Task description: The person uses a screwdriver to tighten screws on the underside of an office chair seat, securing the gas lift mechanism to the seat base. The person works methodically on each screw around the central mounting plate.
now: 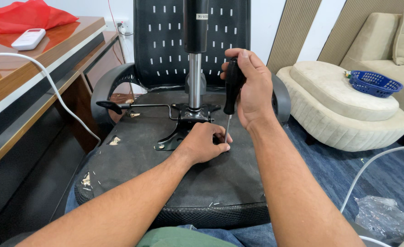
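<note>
A black-handled screwdriver (231, 87) is gripped upright in the closed right hand (252, 89), its tip steadied by the pinched fingers of the left hand (206, 144) on the upturned office-chair seat (165, 174), beside the mounting plate (186, 121) — a slip could jab those fingers.

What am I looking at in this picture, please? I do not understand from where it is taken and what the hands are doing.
The camera sits on a person's head and looks down at that person's own two bare hands. An office chair lies upside down, so you see the underside of its seat, with a metal plate and a gas cylinder standing up from it. The right hand holds a black-handled screwdriver upright. The left hand rests on the seat and steadies the tip. A wooden desk stands to the left, a cream sofa to the right.
</note>
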